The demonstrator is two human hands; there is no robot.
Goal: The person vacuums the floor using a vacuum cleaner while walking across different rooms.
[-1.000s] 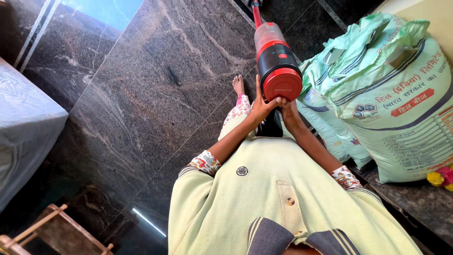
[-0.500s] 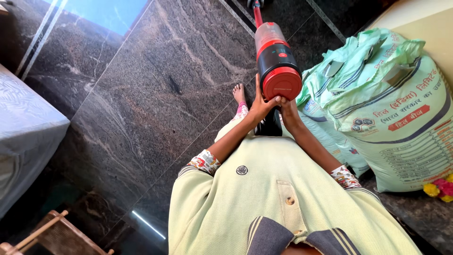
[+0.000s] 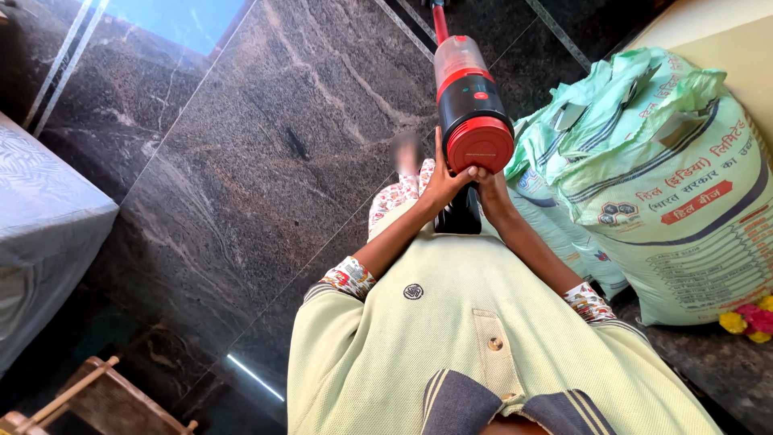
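I kept both hands, left hand (image 3: 445,184) and right hand (image 3: 491,190), closed around the red-and-black stick vacuum (image 3: 471,109), held out in front of me and angled down toward the far floor (image 3: 241,161). Two bulging green sacks (image 3: 644,177) crowded its right side. A grey-covered bed (image 3: 40,234) edged the left, open dark stone between.
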